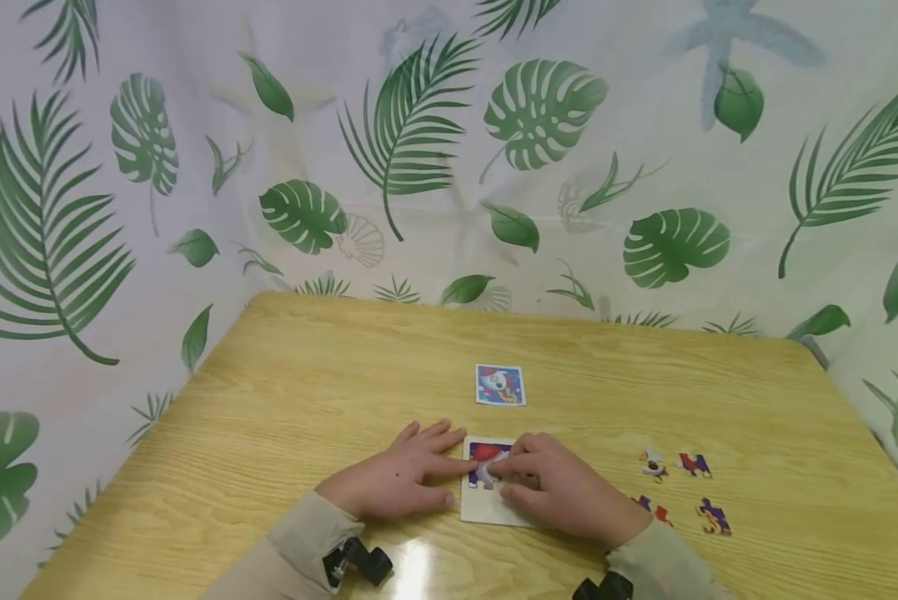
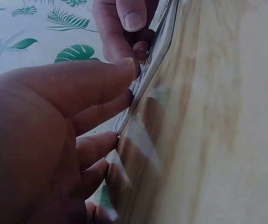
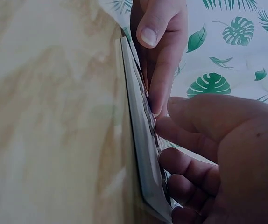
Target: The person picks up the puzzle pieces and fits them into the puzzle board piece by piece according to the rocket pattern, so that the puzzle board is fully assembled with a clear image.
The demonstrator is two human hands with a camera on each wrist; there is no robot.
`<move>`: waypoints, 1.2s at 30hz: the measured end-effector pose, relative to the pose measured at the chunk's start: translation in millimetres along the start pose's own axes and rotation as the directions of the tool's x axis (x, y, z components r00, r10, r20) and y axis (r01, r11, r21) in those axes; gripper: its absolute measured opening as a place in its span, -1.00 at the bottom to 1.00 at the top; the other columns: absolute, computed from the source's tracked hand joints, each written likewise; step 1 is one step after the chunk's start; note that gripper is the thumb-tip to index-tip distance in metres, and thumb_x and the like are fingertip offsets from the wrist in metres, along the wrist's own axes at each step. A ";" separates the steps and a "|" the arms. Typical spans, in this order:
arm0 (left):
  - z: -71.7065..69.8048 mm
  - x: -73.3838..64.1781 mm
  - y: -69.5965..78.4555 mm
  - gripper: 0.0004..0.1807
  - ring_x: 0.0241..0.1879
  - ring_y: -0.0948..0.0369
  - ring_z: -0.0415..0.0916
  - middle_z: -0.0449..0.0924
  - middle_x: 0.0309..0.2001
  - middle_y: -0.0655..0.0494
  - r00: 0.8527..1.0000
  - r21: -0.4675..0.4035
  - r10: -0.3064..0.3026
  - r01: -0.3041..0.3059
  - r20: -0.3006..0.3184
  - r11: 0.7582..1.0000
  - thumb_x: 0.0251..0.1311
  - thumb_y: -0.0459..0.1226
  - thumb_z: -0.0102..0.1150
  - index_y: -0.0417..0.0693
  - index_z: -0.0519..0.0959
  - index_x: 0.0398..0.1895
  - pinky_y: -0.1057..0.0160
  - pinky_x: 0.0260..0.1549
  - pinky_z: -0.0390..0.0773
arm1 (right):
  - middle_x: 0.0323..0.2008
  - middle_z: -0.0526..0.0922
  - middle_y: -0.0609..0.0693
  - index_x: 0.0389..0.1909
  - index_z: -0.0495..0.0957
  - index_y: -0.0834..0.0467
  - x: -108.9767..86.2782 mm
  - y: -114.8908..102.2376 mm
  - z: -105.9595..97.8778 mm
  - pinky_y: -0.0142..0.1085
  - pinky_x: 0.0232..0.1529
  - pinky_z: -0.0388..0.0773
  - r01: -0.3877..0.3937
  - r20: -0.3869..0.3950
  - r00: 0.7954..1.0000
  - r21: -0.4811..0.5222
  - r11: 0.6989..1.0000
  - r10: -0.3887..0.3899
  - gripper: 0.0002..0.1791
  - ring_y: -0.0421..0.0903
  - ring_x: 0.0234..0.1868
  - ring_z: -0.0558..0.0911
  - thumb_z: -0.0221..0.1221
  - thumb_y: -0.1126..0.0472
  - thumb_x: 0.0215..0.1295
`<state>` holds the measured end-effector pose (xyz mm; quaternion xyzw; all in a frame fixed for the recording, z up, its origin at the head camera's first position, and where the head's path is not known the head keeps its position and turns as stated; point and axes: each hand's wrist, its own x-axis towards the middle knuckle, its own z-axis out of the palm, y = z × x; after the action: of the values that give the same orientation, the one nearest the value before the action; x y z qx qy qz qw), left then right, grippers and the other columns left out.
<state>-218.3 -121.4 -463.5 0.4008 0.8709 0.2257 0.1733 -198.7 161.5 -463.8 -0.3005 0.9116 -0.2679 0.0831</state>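
Observation:
A small white puzzle board (image 1: 486,510) lies flat on the wooden table, with joined jigsaw pieces (image 1: 483,452) in red, purple and grey along its upper part. From the left, my left hand (image 1: 403,471) lies with fingers spread, its index fingertip on the pieces near the board's edge. My right hand (image 1: 561,487) covers the board's right side, its index fingertip pressing on the pieces close to the left one. In the right wrist view the other right fingertips (image 3: 173,161) rest along the board's edge. Whatever lies beneath the right hand is hidden.
Beyond the board lies a square picture card (image 1: 500,385). Several loose jigsaw pieces lie to the right, among them a white one (image 1: 653,463), a red and purple one (image 1: 693,464) and a purple and orange one (image 1: 714,517). A leaf-patterned curtain (image 1: 433,250) borders the table (image 1: 328,375).

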 end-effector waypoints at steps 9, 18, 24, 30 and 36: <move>8.7 1.5 10.5 -0.21 0.59 -0.04 -0.32 -0.11 0.62 0.05 0.997 0.027 -0.039 0.041 -0.071 0.999 0.29 0.14 0.21 0.29 0.24 0.57 -0.28 0.43 -0.39 | -0.17 0.47 -0.30 0.09 0.71 -0.15 1.8 -5.8 0.4 -0.28 -0.18 0.41 -0.005 0.015 1.000 0.044 0.999 0.004 -0.70 -0.22 -0.18 0.41 0.23 -0.04 0.42; 17.6 6.4 16.1 -0.10 0.59 -0.03 -0.29 -0.04 0.61 0.15 0.991 0.023 -0.098 0.101 -0.093 0.995 0.17 0.19 0.30 0.29 0.23 0.57 -0.31 0.42 -0.38 | -0.21 0.54 -0.34 -0.01 0.72 -0.19 0.1 -5.0 -0.3 -0.22 -0.12 0.47 -0.032 -0.029 0.999 0.092 0.995 0.035 -0.79 -0.24 -0.18 0.47 0.20 -0.03 0.44; 22.5 9.9 16.1 -0.11 0.59 -0.03 -0.24 0.02 0.60 0.14 0.986 0.024 -0.102 0.106 -0.132 0.994 0.15 0.17 0.33 0.30 0.27 0.56 -0.31 0.42 -0.33 | -0.25 0.54 -0.35 0.00 0.71 -0.15 -3.4 4.3 -6.2 -0.26 -0.21 0.48 -0.042 -0.068 0.997 0.096 0.994 0.048 -0.79 -0.27 -0.27 0.48 0.19 -0.03 0.46; 23.6 10.0 16.1 -0.10 0.58 -0.04 -0.23 0.03 0.59 0.12 0.986 0.030 -0.102 0.107 -0.133 0.994 0.13 0.17 0.34 0.35 0.25 0.56 -0.33 0.42 -0.32 | -0.25 0.54 -0.32 0.05 0.69 -0.06 -13.9 17.2 -20.8 -0.25 -0.20 0.54 -0.062 -0.110 0.992 0.063 0.996 0.068 -0.75 -0.28 -0.25 0.50 0.22 0.03 0.45; 19.9 12.5 15.9 -0.10 0.58 -0.04 -0.23 0.02 0.60 0.14 0.986 0.050 -0.086 0.094 -0.143 0.994 0.12 0.18 0.34 0.38 0.24 0.56 -0.30 0.43 -0.34 | -0.22 0.53 -0.25 0.13 0.65 -0.04 -35.8 37.5 -43.5 -0.13 -0.15 0.54 -0.148 -0.162 0.976 -0.020 0.989 0.143 -0.67 -0.22 -0.19 0.51 0.26 0.02 0.41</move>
<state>-206.6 -97.4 -473.2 0.3489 0.9041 0.2207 0.1101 -202.4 227.1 -447.7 -0.2118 0.9391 -0.2697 0.0241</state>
